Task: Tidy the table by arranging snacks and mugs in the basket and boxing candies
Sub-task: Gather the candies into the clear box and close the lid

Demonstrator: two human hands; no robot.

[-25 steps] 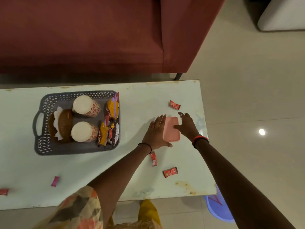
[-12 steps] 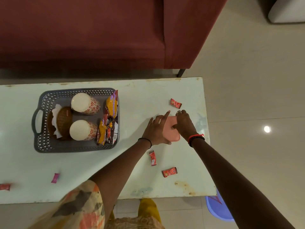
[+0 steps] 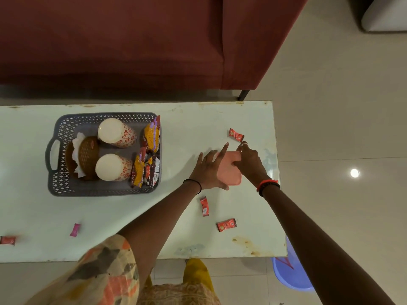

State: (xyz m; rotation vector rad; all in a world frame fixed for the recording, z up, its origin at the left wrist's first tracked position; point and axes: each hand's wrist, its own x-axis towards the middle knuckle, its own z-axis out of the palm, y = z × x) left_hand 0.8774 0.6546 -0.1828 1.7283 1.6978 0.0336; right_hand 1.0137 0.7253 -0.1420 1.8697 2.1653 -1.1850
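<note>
Pale glossy tabletop (image 3: 110, 216): flat pink plastic box (image 3: 229, 172) right of grey perforated basket (image 3: 66, 186), pressed under spread left hand (image 3: 209, 170); right hand (image 3: 250, 161) fingertips pinching its far edge.

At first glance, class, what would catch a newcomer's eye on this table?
Both hands, left hand and right hand, meet on a pink box near the table's right end. To the left sits a grey basket holding two mugs and snack packets. Red candies lie scattered around the box.
</note>
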